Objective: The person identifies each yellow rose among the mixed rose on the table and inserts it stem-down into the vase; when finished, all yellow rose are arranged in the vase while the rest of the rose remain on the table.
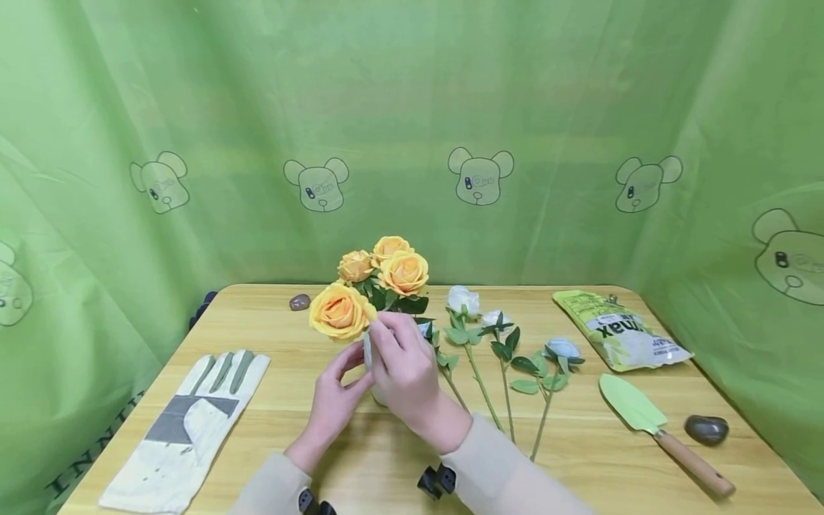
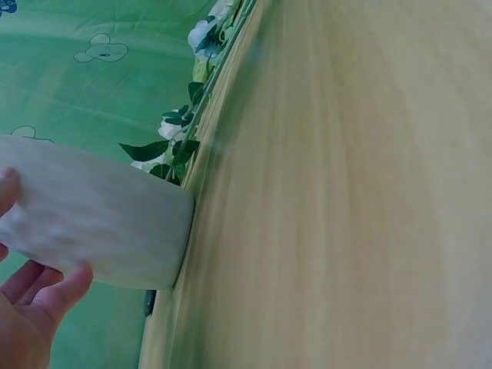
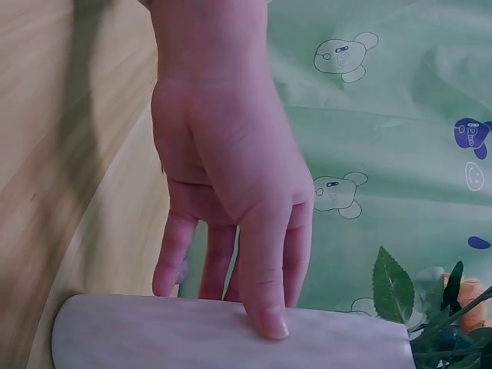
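A pair of work gloves [image 1: 187, 422] is lying at the left of the wooden surface [image 1: 360, 465]. Just right of it, the left hand [image 1: 335, 400] is touching the pale vase [image 2: 100, 231] with thumb and fingertips curved round its side. The vase is standing at the middle of the surface, holding orange roses [image 1: 380, 282]. The right hand [image 1: 402, 368] is resting on the vase from the other side, fingers pressed against its wall. The step in hand seems to be steadying or turning the vase; the next move probably calls for a firm two-sided hold. Farther right, white roses [image 1: 496, 336], a bag [image 1: 618, 329] and a trowel [image 1: 656, 429] are lying.
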`<state>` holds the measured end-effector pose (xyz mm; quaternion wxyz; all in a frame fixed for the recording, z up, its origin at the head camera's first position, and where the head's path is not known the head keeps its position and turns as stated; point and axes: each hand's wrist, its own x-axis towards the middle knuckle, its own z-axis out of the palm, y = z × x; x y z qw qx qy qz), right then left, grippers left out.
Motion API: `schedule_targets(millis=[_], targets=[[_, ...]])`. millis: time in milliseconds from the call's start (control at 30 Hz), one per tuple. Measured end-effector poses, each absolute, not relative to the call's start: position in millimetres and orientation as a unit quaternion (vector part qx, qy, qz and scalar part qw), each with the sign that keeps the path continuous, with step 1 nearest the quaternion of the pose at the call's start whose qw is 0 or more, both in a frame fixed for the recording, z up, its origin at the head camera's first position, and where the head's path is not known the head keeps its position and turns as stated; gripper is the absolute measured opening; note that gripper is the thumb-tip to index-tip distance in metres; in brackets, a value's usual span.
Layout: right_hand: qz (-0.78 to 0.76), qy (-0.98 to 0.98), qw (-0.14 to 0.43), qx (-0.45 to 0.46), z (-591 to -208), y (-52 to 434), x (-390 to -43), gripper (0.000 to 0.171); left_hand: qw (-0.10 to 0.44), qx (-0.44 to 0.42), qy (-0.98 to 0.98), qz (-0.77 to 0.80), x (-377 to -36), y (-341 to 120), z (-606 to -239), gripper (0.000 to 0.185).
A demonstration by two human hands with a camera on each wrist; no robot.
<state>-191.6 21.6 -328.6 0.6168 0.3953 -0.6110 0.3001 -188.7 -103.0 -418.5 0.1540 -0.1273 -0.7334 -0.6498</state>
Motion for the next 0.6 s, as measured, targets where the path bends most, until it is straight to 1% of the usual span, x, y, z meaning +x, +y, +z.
schedule_targets(millis=[133, 267, 400, 600], targets=[[0.3, -0.604, 0.622, 0.399, -329.6, 21.1, -191.1, 0.013, 0.166, -0.136, -0.735, -0.643, -187.7, -102.1, -417.6, 0.044], [0.304, -0.603, 0.615, 0.406, -330.9, 21.0, -188.8, 0.015, 0.164, -0.14, -0.737, -0.641, -186.3, -102.5, -415.9, 0.043], [0.31, -0.618, 0.59, 0.417, -334.8, 22.0, -185.4, 0.019, 0.174, -0.142, -0.74, -0.634, -186.9, -103.0, -418.4, 0.042], [0.3, -0.657, 0.561, 0.405, -345.5, 26.1, -180.7, 0.018, 0.174, -0.134, -0.741, -0.634, -200.8, -106.7, -440.6, 0.046]])
